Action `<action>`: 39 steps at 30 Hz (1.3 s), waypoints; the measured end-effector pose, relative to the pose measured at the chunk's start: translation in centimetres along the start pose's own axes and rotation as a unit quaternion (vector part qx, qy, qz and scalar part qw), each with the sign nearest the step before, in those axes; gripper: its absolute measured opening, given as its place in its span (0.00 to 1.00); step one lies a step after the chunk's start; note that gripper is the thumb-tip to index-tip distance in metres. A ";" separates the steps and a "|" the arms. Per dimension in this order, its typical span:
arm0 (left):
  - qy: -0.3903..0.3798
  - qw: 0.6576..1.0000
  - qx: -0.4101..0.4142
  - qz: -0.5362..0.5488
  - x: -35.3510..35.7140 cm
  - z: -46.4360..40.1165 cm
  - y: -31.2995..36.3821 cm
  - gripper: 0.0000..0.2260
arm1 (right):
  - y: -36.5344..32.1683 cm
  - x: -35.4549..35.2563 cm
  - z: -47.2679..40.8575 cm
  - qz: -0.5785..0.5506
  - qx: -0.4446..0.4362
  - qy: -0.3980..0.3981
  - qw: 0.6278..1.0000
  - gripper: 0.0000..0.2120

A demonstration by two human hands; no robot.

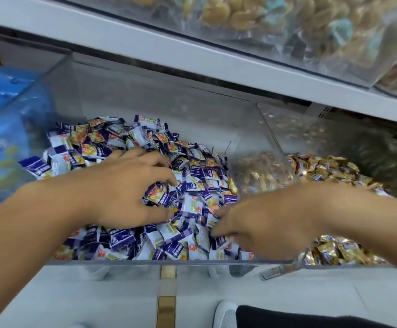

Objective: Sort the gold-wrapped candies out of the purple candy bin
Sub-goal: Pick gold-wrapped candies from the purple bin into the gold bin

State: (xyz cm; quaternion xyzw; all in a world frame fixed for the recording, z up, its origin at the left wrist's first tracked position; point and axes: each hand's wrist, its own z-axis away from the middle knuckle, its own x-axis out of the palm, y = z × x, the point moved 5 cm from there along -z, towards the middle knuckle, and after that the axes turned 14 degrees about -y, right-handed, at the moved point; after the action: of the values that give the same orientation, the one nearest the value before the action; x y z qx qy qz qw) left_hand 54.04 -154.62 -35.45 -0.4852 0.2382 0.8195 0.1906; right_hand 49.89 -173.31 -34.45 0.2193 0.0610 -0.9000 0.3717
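We rake the purple candy bin (pixel 58 76) with both hands: the left hand (pixel 126 188) curls its grip into the purple wrappers, the right hand (pixel 261 223) (blurred) we cannot tell. One gold-wrapped candy (pixel 232 185) lies between our grips, against the divider.

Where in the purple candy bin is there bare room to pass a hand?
Only the back strip, between the purple candy pile and the bin's clear rear wall, looks bare. The middle and front are crowded: left hand and right hand both dig into candies there.
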 end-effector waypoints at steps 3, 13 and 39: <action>-0.020 1.000 -0.002 0.003 0.3 0.0 0.0 0.38 | -0.7 0.1 0.7 0.010 0.005 -0.001 1.000 0.18; -0.068 0.997 -0.028 -0.024 0.6 -0.4 0.3 0.28 | 5.1 -5.9 -1.3 0.054 0.132 -0.059 0.988 0.27; 0.011 0.997 0.048 -0.055 0.0 -2.5 4.0 0.24 | 5.1 -4.8 -1.4 0.119 0.129 -0.041 0.984 0.22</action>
State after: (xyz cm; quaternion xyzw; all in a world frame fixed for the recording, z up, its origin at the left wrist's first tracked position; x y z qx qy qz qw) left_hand 53.65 -159.39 -35.65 -0.4970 0.2526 0.7896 0.2562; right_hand 56.97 -173.52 -33.27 0.2343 -0.0971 -0.8579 0.4469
